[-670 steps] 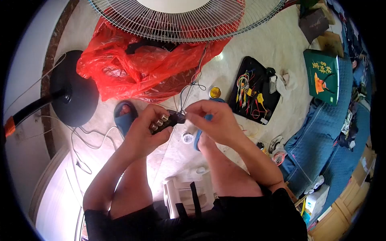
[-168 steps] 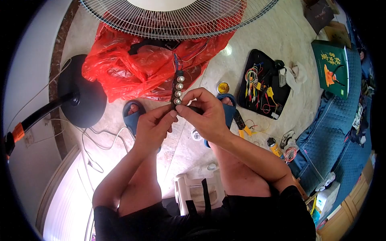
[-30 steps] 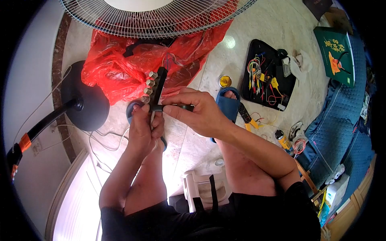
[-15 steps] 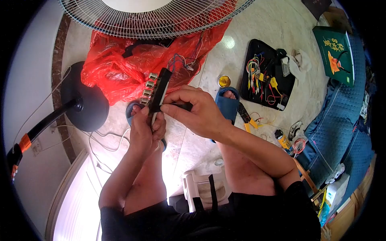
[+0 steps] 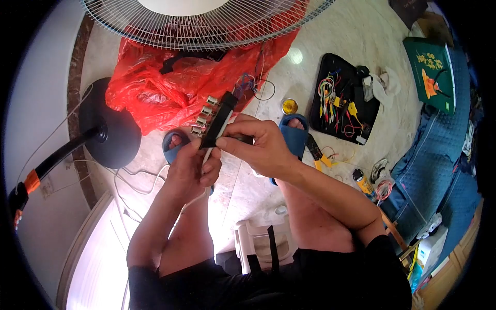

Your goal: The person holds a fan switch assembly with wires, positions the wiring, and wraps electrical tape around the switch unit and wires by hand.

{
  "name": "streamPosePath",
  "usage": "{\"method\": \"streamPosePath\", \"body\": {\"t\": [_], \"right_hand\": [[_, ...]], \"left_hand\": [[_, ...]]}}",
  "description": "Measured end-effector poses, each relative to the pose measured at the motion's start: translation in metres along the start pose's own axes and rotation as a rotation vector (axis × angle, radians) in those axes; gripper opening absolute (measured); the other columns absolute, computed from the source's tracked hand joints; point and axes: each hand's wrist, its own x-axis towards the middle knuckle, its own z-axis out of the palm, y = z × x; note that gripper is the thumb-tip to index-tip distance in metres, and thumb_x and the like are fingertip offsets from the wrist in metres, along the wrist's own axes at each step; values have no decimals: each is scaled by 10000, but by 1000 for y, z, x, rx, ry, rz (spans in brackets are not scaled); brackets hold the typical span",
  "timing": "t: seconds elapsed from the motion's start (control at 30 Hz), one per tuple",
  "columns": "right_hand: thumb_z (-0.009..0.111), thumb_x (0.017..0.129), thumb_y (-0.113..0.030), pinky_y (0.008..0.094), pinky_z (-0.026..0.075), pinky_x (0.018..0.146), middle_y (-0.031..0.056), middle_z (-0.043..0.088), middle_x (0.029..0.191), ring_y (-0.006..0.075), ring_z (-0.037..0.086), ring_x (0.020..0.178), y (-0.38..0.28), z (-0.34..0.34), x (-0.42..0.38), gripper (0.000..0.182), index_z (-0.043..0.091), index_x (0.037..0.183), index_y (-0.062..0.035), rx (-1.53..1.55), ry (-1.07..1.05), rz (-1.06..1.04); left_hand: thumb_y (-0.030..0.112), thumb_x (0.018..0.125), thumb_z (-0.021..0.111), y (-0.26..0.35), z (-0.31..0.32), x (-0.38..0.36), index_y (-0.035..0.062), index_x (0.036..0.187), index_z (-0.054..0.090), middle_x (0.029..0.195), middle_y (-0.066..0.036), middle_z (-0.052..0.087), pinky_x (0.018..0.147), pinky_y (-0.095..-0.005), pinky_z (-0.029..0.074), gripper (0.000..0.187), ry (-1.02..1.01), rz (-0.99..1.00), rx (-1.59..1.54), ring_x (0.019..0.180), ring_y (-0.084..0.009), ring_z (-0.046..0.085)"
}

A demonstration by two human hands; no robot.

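Observation:
My left hand (image 5: 188,168) grips the lower end of a black switch block (image 5: 221,116) with a row of several shiny metal-like keys along its left side. A white cord (image 5: 206,155) runs down from that end through my left fingers. My right hand (image 5: 258,147) is pinched at the block's right edge, its thumb tip against the lower part. A short dark rod-like piece (image 5: 244,138) shows between the right fingers; I cannot tell what it is. Thin dark and blue wires (image 5: 247,82) trail from the block's top end.
A fan with a wire grille (image 5: 206,39) stands ahead over a red plastic bag (image 5: 155,88). At right lie an open black case (image 5: 336,116) of test leads, a yellow tin (image 5: 289,106), a wire stripper (image 5: 316,152) and a spray can (image 5: 363,183). A round black base (image 5: 106,126) is at left.
Both hands have shifted slightly right with the switch block, which has tilted further to the right. More of the white cord now shows under my left hand.

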Motion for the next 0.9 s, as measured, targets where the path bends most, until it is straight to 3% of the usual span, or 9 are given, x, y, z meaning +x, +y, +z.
{"method": "streamPosePath", "body": {"t": [0.2, 0.3, 0.4, 0.53, 0.6, 0.7, 0.8, 0.9], "right_hand": [[692, 872, -95, 239, 435, 724, 44, 623, 900, 89, 555, 821, 4, 1, 0, 199, 686, 1044, 5, 47, -31, -36], [688, 873, -99, 235, 437, 714, 39, 640, 893, 88, 552, 819, 5, -4, 1, 215, 684, 1072, -15, 34, -143, -35], [713, 853, -107, 263, 433, 789, 31, 663, 898, 110, 553, 904, 3, -7, -1, 219, 703, 1067, -65, 15, -164, 3], [744, 825, -120, 332, 388, 927, 29, 667, 985, 164, 536, 1055, 15, -13, -1, 239, 717, 1062, -115, -186, -104, -197], [760, 810, -129, 364, 355, 987, 34, 655, 1059, 191, 519, 1115, 15, -13, -3, 246, 723, 1053, -129, -261, -91, -237], [763, 810, -135, 356, 391, 972, 48, 597, 1162, 192, 528, 1114, 23, -15, -5, 298, 698, 1099, -111, -285, -129, -211], [758, 795, -49, 327, 442, 963, 59, 583, 1178, 169, 576, 1093, 21, -13, -9, 438, 623, 1211, -24, -116, -98, 50], [764, 796, -75, 316, 458, 949, 61, 583, 1121, 165, 581, 1099, 19, -20, -10, 500, 575, 1256, -14, -115, -115, 127]], "left_hand": [[486, 948, 433, 4, -9, -2, 35, 922, 570, 631, 25, 383, 441, -213, 249, 472, -43, 96, 15, 485, -81, 322], [474, 951, 425, 5, -11, -4, 16, 896, 594, 621, 22, 424, 442, -213, 250, 491, -63, 96, 99, 498, -79, 343], [445, 956, 441, 11, -17, -12, -10, 898, 632, 613, 17, 462, 470, -215, 269, 496, -63, 90, 333, 524, -71, 375], [376, 956, 501, 18, -9, -17, -40, 925, 672, 609, 20, 475, 534, -219, 298, 451, -133, 127, 571, 560, -58, 394], [319, 964, 532, 24, -4, -20, -47, 995, 679, 634, 38, 457, 574, -225, 331, 396, -169, 60, 531, 589, -60, 398], [292, 980, 525, 24, -2, -21, -37, 1034, 682, 650, 46, 450, 587, -228, 353, 369, -153, 20, 588, 614, -57, 415], [270, 988, 523, 24, -2, -21, -27, 1064, 682, 661, 52, 445, 599, -228, 364, 346, -135, 22, 691, 634, -52, 421], [264, 988, 530, 24, -5, -18, -15, 1069, 686, 664, 58, 440, 603, -222, 361, 330, -135, 48, 729, 640, -47, 415]]}}
